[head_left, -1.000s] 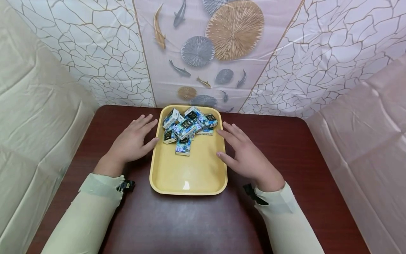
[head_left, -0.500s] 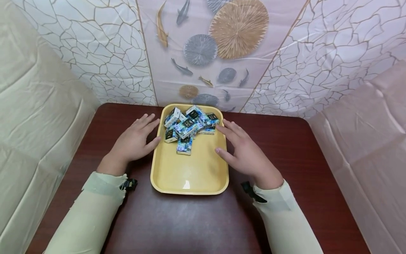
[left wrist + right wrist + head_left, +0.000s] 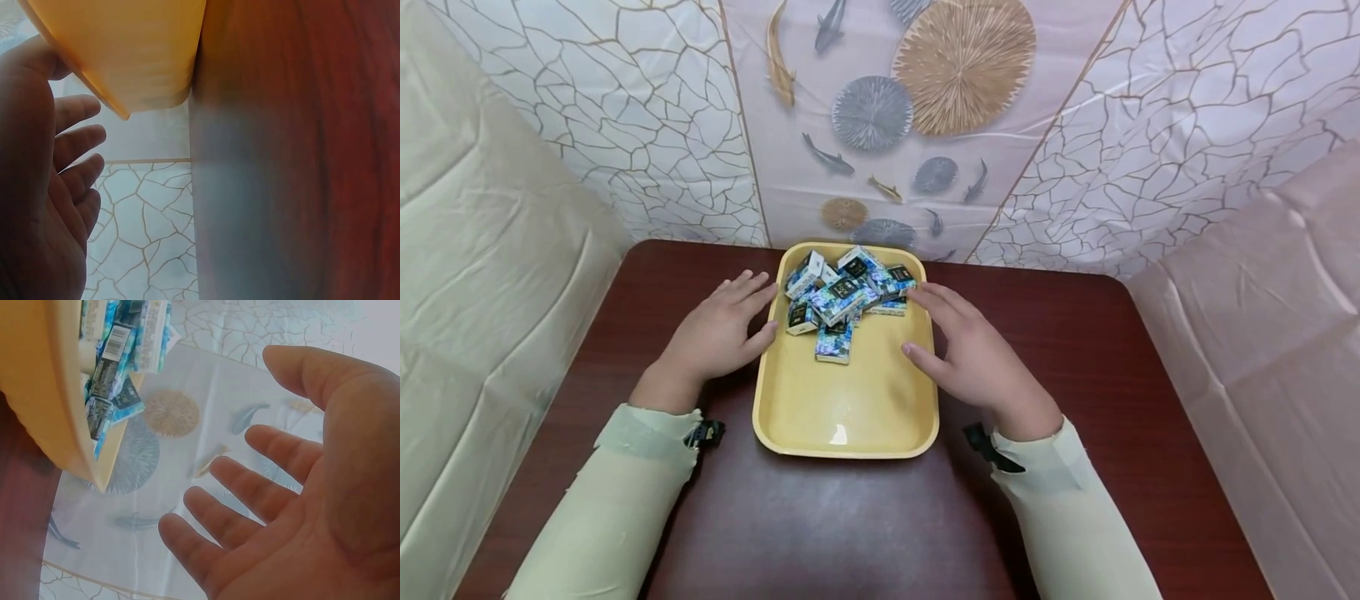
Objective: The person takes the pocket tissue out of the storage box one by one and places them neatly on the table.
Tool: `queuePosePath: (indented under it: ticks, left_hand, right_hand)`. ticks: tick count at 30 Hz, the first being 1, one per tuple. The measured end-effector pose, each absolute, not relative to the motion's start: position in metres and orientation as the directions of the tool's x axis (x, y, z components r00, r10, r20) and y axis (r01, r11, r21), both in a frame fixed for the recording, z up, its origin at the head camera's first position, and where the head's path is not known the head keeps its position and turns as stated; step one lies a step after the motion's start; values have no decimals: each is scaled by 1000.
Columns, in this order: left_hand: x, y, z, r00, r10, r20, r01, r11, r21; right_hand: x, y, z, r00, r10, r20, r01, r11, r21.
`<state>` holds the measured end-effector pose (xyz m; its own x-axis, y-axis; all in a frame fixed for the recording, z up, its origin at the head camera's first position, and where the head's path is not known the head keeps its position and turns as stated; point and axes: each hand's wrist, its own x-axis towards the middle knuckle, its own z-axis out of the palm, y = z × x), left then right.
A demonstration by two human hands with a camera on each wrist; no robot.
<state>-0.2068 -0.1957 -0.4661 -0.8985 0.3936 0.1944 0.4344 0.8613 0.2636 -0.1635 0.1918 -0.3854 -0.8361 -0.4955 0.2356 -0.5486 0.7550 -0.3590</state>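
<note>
A yellow tray (image 3: 846, 417) lies on the table with several small blue patterned boxes (image 3: 842, 300) heaped at its far end. Along the tray's left rim is my left hand (image 3: 715, 333), fingers extended and thumb at the edge, holding nothing. In the left wrist view that hand (image 3: 50, 169) shows its palm beside the tray wall (image 3: 137, 56). My right hand (image 3: 977, 358) hovers over the right rim, its fingertips close to the nearest boxes. The right wrist view shows its palm (image 3: 281, 506) and spread fingers with nothing in them, the boxes (image 3: 112, 369) beyond.
The dark red wooden table (image 3: 835, 533) extends on both sides of the tray. Behind it rises a patterned cloth backdrop (image 3: 880, 192) with fish and leaf prints. Beige padded cloth walls (image 3: 490, 275) stand at left and right.
My right hand has shifted slightly left, further over the tray's right rim. The left hand stays almost where it was, and the boxes have not moved within the tray.
</note>
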Motion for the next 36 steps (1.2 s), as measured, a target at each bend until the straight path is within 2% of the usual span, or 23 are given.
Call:
queuePosePath:
  ticks: [20,36]
  left_hand:
    - [-201,-197,-472,-899,397,187,436,855,280]
    - [-203,-196,-473,-890,412,194,453,851,267]
  right_hand:
    - [-170,161,-384,-842,-498,206,-537,745,-396]
    - [-184,136,-393,-844,-487,226,-537,755,-377]
